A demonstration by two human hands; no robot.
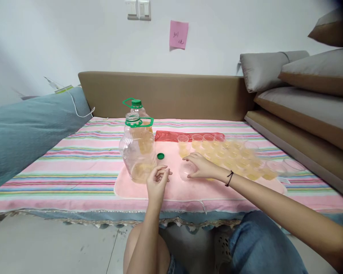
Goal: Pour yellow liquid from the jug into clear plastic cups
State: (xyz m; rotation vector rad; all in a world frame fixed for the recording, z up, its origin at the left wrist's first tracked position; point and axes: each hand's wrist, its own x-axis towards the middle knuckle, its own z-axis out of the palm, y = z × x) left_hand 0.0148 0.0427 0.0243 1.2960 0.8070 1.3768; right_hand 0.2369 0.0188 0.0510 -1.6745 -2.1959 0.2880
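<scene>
My right hand (pixel 201 166) grips a clear plastic cup (pixel 186 172) on the pink mat, its thumb and fingers around the cup. My left hand (pixel 157 179) is held in the air with loosely curled fingers, nothing visible in them, just right of a large clear plastic jug (pixel 137 152). The jug is uncapped, with a green handle and a little yellowish liquid at the bottom. Its green cap (pixel 160 156) lies on the mat. Rows of clear cups (pixel 228 154) with yellow liquid stand right of and behind my right hand, partly hidden by my forearm.
A second jug (pixel 137 108) with a green cap stands behind the first. A red plastic bag (pixel 168 136) lies behind the cups. The pink mat (pixel 171 192) rests on a striped sheet (pixel 74 163). Stacked cushions (pixel 317 99) border the right side; a blue bolster (pixel 40 114) lies left.
</scene>
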